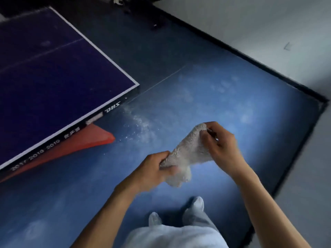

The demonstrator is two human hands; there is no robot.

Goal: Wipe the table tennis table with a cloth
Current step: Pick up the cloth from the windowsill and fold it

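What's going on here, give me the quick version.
A person stands on the blue floor beside a corner of the table tennis table, holding a pale fluffy cloth in both hands. The left hand grips its lower end and the right hand pinches its upper end. The cloth is over the floor, not touching the table. Pale specks lie on the floor near that corner.
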